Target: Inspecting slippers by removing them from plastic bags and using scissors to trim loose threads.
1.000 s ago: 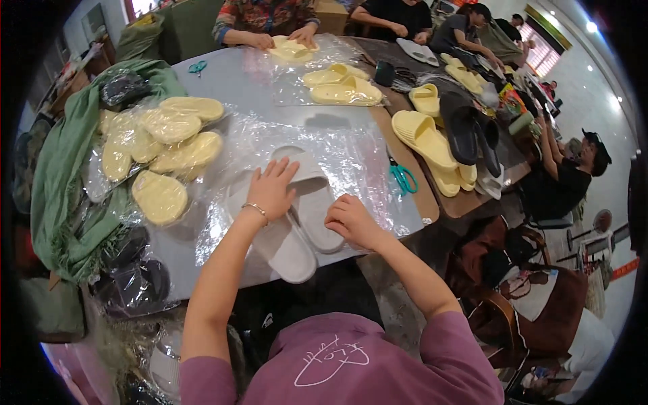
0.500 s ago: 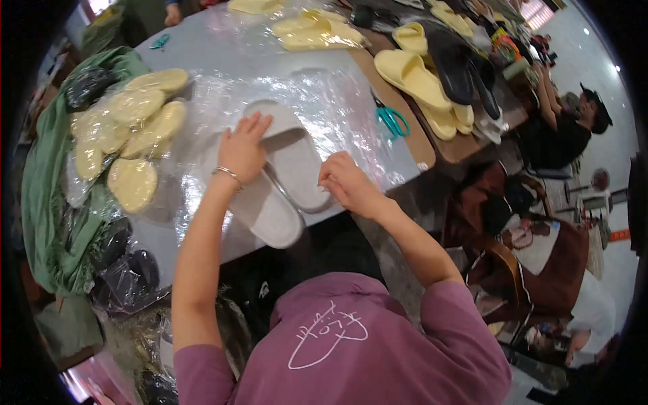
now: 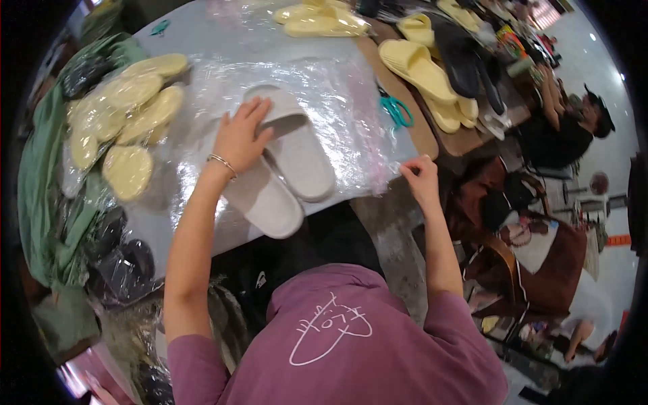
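A pair of light grey slide slippers lies side by side on a clear plastic bag [image 3: 347,108] spread over the table. My left hand [image 3: 241,135] rests on the left slipper [image 3: 266,202], covering its strap, its fingers spread toward the right slipper [image 3: 302,155]. A metal bracelet is on that wrist. At the bag's right edge, past the table's front corner, my right hand [image 3: 422,179] has its fingertips pinched together on the corner of the clear plastic. Teal-handled scissors [image 3: 395,110] lie just beyond this hand.
Bagged yellow slippers [image 3: 128,172] are heaped at the left, beside green cloth [image 3: 40,182]. More yellow slippers [image 3: 324,23] sit at the far edge. Loose yellow slippers [image 3: 418,71] and black ones [image 3: 455,61] stand on a brown board. A person [image 3: 580,131] sits at far right.
My right hand has moved right, from beside the right slipper's heel to the bag's edge. My left hand stays on the left slipper. The co-worker's hand at the far edge has left view.
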`<state>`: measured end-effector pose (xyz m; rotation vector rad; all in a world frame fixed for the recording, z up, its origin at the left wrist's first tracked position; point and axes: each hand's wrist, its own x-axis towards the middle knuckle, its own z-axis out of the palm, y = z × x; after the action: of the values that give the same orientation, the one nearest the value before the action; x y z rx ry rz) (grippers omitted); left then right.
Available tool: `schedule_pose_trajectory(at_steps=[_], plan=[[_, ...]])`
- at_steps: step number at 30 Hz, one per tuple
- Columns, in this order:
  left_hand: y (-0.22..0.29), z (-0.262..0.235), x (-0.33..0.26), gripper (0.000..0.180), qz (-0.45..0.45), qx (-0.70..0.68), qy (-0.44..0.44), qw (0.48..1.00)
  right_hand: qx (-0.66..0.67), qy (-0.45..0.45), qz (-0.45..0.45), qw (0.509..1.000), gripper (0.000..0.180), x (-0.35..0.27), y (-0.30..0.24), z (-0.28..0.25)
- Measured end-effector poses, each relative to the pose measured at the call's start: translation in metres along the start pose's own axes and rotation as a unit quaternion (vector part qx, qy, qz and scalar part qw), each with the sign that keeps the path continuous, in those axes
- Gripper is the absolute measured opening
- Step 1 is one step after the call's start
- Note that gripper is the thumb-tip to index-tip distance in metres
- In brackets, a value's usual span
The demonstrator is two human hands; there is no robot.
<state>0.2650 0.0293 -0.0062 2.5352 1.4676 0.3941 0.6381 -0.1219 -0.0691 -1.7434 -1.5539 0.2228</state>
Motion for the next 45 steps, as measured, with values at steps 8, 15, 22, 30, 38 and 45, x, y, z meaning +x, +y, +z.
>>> schedule_pose_trajectory(at_steps=[8, 15, 22, 30, 38, 45], plan=[[-0.027, -0.020, -0.104, 0.051, -0.059, -0.151, 0.160, 0.974, -0.072, 0.080, -0.070, 0.992, 0.020, 0.018, -0.090, 0.012], [-0.043, 0.015, -0.130, 0.062, -0.133, 0.008, 0.015, 0.991, -0.005, -0.164, -0.208, 0.964, 0.034, 0.046, -0.201, 0.141], [-0.038, 0.025, -0.133, 0.068, -0.140, 0.123, 0.012, 0.982, 0.021, -0.010, -0.249, 0.968, 0.013, 0.070, -0.193, 0.119], [-0.033, 0.014, -0.134, 0.072, -0.167, 0.098, -0.002, 0.981, -0.131, 0.191, -0.026, 0.972, 0.022, 0.214, -0.111, -0.087], [-0.027, 0.010, -0.121, 0.076, -0.159, 0.063, -0.010, 0.985, -0.336, 0.123, 0.193, 0.914, 0.044, 0.330, 0.090, -0.223], [-0.023, 0.008, -0.126, 0.077, -0.173, 0.063, -0.017, 0.983, -0.281, 0.060, 0.229, 0.930, 0.061, 0.304, 0.126, -0.183]])
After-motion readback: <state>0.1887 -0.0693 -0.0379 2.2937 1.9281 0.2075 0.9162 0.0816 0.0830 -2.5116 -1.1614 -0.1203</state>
